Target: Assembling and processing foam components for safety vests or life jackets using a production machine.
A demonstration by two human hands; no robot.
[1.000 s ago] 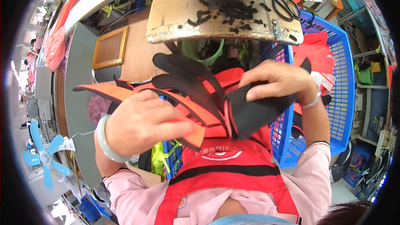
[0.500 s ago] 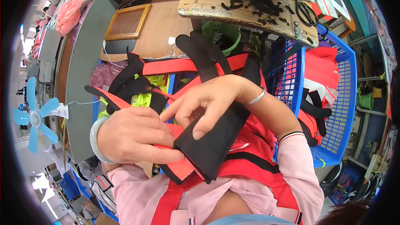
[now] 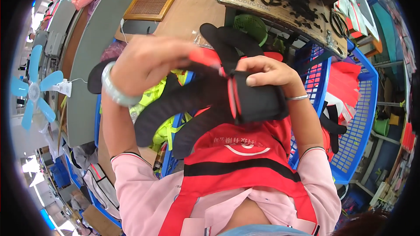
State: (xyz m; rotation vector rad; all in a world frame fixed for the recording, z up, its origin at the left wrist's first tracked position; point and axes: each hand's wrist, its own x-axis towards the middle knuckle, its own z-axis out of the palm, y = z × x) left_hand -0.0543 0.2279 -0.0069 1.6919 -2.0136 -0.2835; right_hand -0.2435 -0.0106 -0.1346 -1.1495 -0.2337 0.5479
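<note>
Cluttered workshop, blue basket [image 3: 363, 118] at right. Left hand [image 3: 148, 63] and right hand [image 3: 262, 72] both pinch bundle of black-and-red fabric pieces [image 3: 227, 100]; fingers closed. Risk: loose strips slipping from stack if pinch eases.

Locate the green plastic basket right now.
In the head view, the green plastic basket sits upper centre, tucked under the cardboard-topped bench, just above the right hand and black fabric pieces.

You held a bundle of black and red cloth pieces [image 3: 245, 100] up before your chest, folded over, with long black strips drooping leftward.
</note>
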